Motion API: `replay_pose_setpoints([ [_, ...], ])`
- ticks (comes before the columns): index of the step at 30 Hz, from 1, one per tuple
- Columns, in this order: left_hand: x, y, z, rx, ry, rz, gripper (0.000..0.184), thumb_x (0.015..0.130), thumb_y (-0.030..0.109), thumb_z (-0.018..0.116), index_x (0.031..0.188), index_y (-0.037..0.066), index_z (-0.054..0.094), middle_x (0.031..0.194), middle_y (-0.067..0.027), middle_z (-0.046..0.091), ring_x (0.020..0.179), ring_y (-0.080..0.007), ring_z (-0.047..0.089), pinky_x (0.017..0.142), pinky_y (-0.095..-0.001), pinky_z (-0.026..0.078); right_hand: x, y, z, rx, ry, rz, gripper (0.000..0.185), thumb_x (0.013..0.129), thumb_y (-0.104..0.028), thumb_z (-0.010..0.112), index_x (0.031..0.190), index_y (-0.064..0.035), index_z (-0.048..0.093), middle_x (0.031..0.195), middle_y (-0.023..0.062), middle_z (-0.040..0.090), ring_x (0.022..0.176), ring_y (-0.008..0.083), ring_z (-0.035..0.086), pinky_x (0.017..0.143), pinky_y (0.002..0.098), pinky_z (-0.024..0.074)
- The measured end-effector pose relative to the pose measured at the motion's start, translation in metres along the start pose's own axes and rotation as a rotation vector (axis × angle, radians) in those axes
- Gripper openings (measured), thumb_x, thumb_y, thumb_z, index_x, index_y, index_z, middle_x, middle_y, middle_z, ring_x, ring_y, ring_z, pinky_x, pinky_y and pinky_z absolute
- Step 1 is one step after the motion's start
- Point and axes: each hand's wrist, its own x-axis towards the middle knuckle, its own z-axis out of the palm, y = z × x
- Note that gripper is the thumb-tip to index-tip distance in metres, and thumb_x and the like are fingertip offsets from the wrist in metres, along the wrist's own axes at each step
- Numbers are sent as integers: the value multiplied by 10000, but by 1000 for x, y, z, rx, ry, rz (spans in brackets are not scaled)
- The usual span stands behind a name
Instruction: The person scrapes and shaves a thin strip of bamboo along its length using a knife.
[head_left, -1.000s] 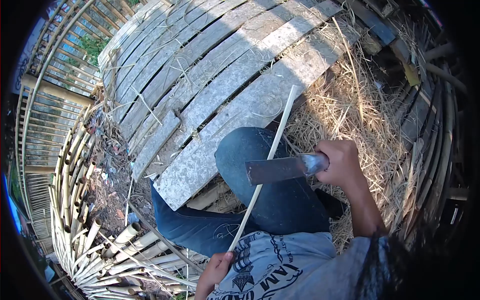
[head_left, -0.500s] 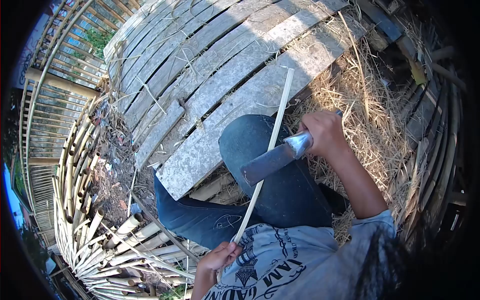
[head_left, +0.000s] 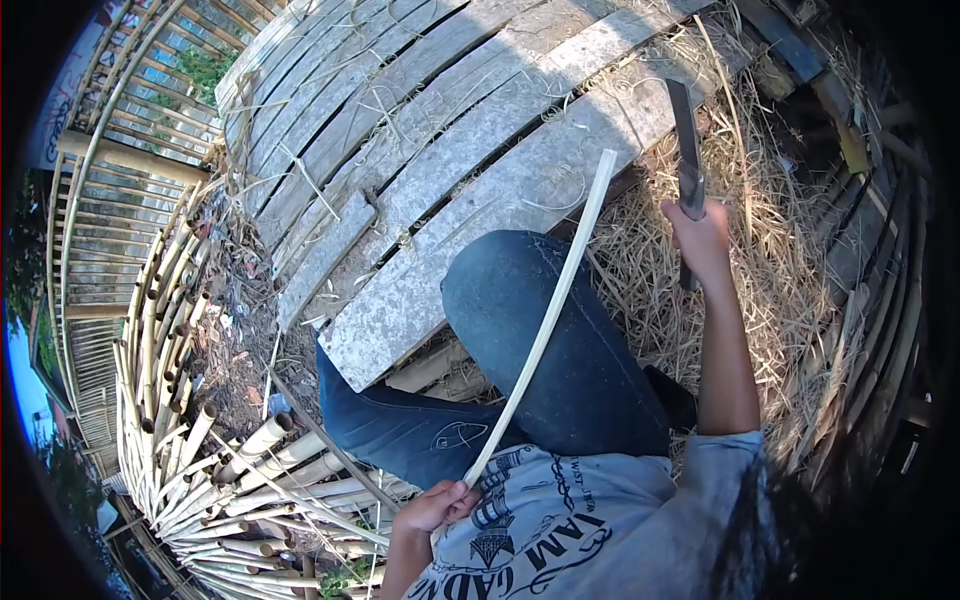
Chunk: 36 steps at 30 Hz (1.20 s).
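Observation:
A long pale strip [head_left: 553,310], apparently bamboo, runs up and to the right across the bent knee in blue jeans. My left hand [head_left: 440,505] is closed round its lower end, in front of the printed shirt. Over the straw on the right, my right hand [head_left: 698,235] grips the handle of a wide-bladed knife [head_left: 685,130]. The blade points upward, apart from the strip, and the handle's end shows below the fist. The strip's upper end lies free over the edge of the planks.
A platform of grey planks [head_left: 480,175] with thin shavings on it fills the upper middle. Straw [head_left: 770,290] covers the ground at right. Cut bamboo poles [head_left: 265,435] are piled at lower left, below a bamboo fence [head_left: 140,160]. Dark poles stand at the right edge.
The knife has lifted off the strip and swung from pointing left over the knee to pointing upward, as my right hand moved right. My left hand still holds the strip's lower end.

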Motion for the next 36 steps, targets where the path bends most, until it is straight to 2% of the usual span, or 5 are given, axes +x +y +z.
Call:
replay_pose_setpoints([
  [4,4,10,-9,-168,-110,-41,539,912,585,450,639,126,376,568,74,250,479,-54,226,423,-227,148,-46,8,15,-84,-44,-236,214,750,-134,673,637,-30,524,515,9,447,478,80,431,449,278,326],
  [9,11,6,-20,-268,-170,-79,566,877,562,517,625,62,442,519,60,287,419,-51,230,391,-245,128,-84,-32,12,-117,-309,-602,160,562,-93,665,667,-52,551,541,87,522,476,279,519,468,354,395],
  [12,15,7,-18,-300,-256,-40,515,932,534,460,627,131,360,546,93,239,430,-18,185,368,-219,118,-79,-45,5,-385,-321,-854,189,522,-116,656,658,-70,532,558,83,534,513,289,560,494,387,427],
  [32,21,0,-6,-249,-298,8,596,903,595,444,624,69,421,464,18,325,356,-71,266,336,-249,146,-39,-60,18,-648,-275,-584,146,630,-168,663,712,-58,613,637,143,611,619,345,617,592,407,492],
  [36,17,-34,-20,-314,-305,112,524,924,539,468,644,105,379,536,58,286,403,-41,221,354,-233,139,26,-55,2,-717,-24,-216,184,735,-203,614,748,-23,646,656,159,624,612,314,621,599,391,483],
])
